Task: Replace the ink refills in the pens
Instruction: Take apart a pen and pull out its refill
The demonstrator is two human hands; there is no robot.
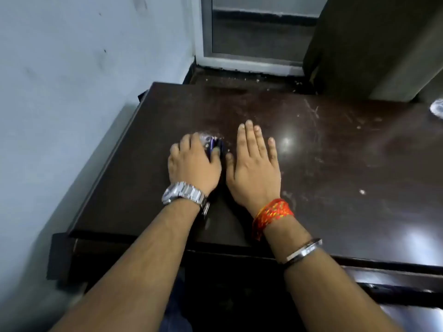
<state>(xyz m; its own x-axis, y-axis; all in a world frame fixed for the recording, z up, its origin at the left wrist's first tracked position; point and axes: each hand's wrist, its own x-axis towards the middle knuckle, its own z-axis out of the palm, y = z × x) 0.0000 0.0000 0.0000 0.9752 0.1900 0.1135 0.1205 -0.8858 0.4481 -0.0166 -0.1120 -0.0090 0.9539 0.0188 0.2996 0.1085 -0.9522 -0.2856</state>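
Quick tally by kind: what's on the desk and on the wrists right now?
Hands: 2, left hand, right hand
Blue pens, under the left hand, blurred: cannot count
Watch: 1
Red thread band: 1
Metal bangle: 1
Total, pens aside: 5

Dim, cool indoor light falls from above, leaving a small bright glare spot on the glossy dark table point(335, 144) just right of the right hand point(254, 164) and a broader sheen at its near right corner. Soft shadows sit under both hands. The whole picture is slightly blurred, more so toward the edges, where wide-angle distortion bends the wall point(72, 80).
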